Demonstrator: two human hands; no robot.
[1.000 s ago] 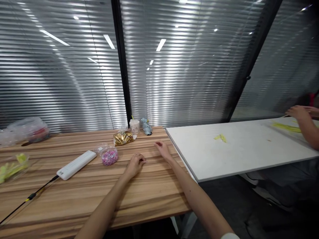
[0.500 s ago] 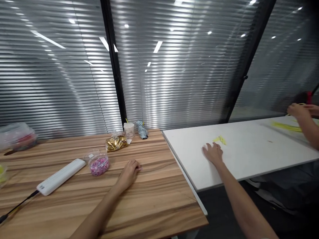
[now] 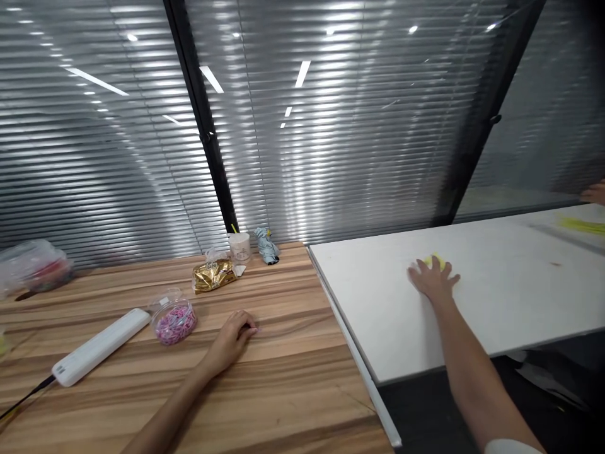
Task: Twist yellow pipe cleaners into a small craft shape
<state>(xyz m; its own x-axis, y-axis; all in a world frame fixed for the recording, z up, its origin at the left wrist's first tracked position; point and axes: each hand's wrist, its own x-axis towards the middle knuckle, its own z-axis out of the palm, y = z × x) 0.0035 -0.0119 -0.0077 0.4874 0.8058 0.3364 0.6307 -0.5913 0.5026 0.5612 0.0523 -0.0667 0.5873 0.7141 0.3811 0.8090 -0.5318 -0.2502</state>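
Observation:
My left hand (image 3: 230, 341) rests on the wooden table (image 3: 283, 391) with its fingers curled loosely and nothing visible in them. My right hand (image 3: 432, 277) lies flat with spread fingers on the white table (image 3: 496, 296), covering most of a small yellow-green piece (image 3: 432, 259) whose edge shows past the fingertips. A clear tub of pink and purple clips (image 3: 174, 321) stands to the left of my left hand.
A white power strip (image 3: 101, 346) with a black cable lies at the left. A gold packet (image 3: 213, 275), a white cup (image 3: 239, 246) and a folded blue item (image 3: 267, 245) sit by the blinds. Another person's hand (image 3: 594, 192) and yellow strips (image 3: 583, 226) are at far right.
My right hand moved from the wooden table across to the white table and came down on the yellow-green piece. The view swung right. My left hand stayed put.

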